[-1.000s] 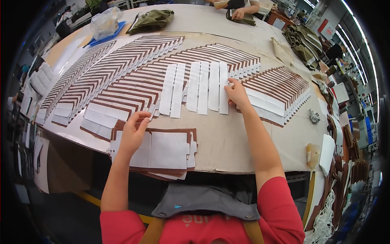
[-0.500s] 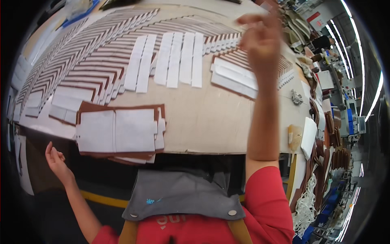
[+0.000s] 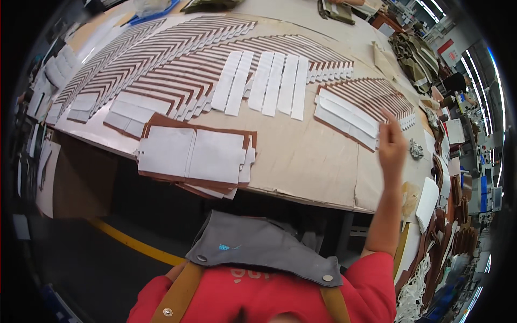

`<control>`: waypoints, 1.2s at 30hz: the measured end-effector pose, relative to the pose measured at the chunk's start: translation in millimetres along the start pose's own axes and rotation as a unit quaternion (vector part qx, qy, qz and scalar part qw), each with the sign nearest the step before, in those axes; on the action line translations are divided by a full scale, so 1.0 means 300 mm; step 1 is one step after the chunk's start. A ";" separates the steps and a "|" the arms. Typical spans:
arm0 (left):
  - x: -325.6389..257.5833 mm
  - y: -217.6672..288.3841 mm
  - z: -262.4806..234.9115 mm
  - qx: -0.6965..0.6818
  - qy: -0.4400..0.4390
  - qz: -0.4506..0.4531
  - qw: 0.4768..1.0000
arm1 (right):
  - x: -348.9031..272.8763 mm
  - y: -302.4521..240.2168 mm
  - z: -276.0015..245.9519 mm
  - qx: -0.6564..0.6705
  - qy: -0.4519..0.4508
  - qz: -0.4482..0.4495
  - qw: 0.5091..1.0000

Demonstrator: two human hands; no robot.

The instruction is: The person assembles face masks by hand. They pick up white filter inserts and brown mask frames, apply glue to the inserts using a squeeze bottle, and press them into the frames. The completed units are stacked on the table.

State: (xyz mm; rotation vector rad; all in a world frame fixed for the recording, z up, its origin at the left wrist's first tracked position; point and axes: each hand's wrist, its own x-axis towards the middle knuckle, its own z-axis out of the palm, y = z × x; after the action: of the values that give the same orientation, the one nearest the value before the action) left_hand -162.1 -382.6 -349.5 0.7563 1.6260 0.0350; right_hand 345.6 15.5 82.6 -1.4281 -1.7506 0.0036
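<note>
My right hand (image 3: 392, 144) is over the right part of the table, beside a fanned row of brown pieces with white backing (image 3: 344, 116). Its fingers point away from me, loosely stretched and slightly blurred, with nothing visible in them. My left hand is out of sight; only a bit of that arm (image 3: 175, 273) shows beside my grey apron (image 3: 258, 245). Nearest to me on the left lies a stack of brown panels faced with white sheets (image 3: 215, 156), overhanging the table edge. White strips (image 3: 277, 81) lie side by side farther in.
Long overlapping rows of brown-edged white pieces (image 3: 177, 59) fan across the pale table (image 3: 301, 161). A small metallic cluster (image 3: 416, 149) sits at the right edge. Olive bundles (image 3: 412, 59) are piled beyond. White cords (image 3: 417, 274) and brown strips hang at the right.
My right hand has come down and nearer, to beside the right-hand row. My left hand has dropped out of view. The whole view has shifted, with the table appearing farther right.
</note>
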 end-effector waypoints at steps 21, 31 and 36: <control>-0.150 0.536 -0.157 0.045 0.073 -0.086 0.993 | -0.301 0.686 -0.425 -0.543 -0.066 0.496 0.674; -0.165 0.724 -0.465 0.110 0.042 -0.058 0.991 | -0.344 0.678 -0.391 -0.550 -0.090 0.442 0.703; -0.124 0.788 -0.603 0.171 0.050 0.028 0.984 | -0.364 0.700 -0.457 -0.468 -0.033 0.503 0.725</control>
State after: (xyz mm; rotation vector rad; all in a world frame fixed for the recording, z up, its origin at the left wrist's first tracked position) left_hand -217.9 -145.3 -174.7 1.0772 1.7280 -0.1735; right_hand 593.8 -65.9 1.4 -3.0035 -0.7304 -0.2907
